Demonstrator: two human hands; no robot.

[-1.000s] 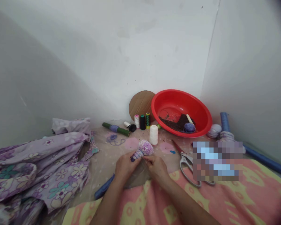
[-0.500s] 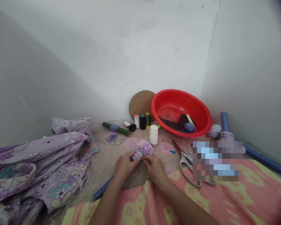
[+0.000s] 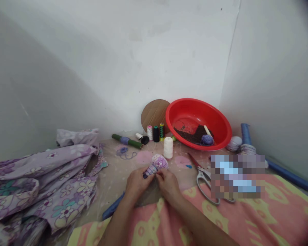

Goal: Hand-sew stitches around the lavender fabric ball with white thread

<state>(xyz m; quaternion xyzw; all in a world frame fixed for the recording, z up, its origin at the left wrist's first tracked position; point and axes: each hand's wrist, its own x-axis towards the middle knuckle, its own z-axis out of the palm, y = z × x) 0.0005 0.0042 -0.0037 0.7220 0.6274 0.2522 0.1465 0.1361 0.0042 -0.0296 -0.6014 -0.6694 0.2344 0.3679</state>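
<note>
Our left fingers [image 3: 141,173] grip the wound neck of the flowered cloth bundle [image 3: 159,162], just in front of the white spool [image 3: 168,148]; our right fingers [image 3: 161,176] pinch together beside it, whether on a thread we cannot tell. The rounded head looks shaped, the neck largely wrapped; we judge fastening remains, with the scissors [image 3: 200,170] lying untouched at right

Spool [image 3: 168,148] behind bundle [image 3: 160,161], scissors [image 3: 200,170] right, fabric [image 3: 64,181] left
</note>
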